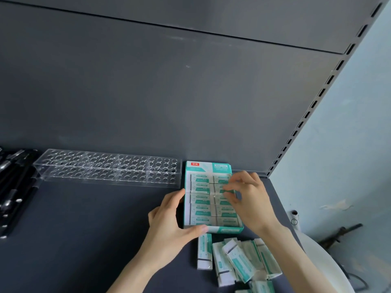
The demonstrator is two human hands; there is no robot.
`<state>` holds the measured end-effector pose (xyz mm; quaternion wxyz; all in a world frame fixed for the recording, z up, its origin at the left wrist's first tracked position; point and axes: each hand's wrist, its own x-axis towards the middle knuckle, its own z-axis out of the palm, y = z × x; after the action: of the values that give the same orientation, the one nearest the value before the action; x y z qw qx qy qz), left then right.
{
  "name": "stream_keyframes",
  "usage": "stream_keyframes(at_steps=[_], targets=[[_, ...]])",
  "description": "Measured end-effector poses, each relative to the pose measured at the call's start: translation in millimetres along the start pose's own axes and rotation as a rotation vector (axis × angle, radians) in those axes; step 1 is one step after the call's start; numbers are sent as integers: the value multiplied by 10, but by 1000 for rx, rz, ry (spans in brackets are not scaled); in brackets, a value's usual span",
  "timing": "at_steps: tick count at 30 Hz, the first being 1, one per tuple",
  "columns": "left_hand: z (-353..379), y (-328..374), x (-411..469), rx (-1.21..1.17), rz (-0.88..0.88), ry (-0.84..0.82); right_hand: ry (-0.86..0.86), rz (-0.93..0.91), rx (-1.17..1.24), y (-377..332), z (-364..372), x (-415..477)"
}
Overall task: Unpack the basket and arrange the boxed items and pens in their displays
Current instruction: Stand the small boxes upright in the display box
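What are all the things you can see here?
display box: one, teal and white, back right of shelf
packed boxes: about ten showing, white-green, two columns inside display box
loose boxes: several, white-green, piled in front of display box
pen rack: one, clear, left of display box
pens: several, black, far left
shelf: one, dark grey, under everything
left hand: one, holds display box's left side
right hand: one, fingers pinch a packed box

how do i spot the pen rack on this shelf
Look along the dark shelf where it meets the back panel. Left of the teal display box lies the pen rack. It is the only clear thing there, drilled with rows of round holes.
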<state>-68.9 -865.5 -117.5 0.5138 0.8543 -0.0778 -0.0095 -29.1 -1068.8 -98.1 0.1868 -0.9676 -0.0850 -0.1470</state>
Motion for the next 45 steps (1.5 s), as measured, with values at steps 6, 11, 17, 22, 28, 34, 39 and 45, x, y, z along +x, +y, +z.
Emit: stream_keyframes(at_steps=[6,11,17,22,28,34,39,45], targets=[[8,-37,19,1,-43,-4,-17,16,0,-34,36,67],[2,-2,12,-9,-41,-6,-40,13,7,-44,10,65],[-32,114,-112,15,17,68,110,65,283,-110,-220,-209],[61,307,-480,118,216,253,139,79,475,-173,-440,-789],[447,380,-1154,124,194,283,213,137,540,-119,-458,-1530],[803,422,-1504,463,67,427,90,267,642,-33,-374,-1900],[831,428,-1533,590,35,480,65,256,499,-61,-344,-1861],[805,461,-1544,471,37,456,57,309,634,-81,-414,-1873]])
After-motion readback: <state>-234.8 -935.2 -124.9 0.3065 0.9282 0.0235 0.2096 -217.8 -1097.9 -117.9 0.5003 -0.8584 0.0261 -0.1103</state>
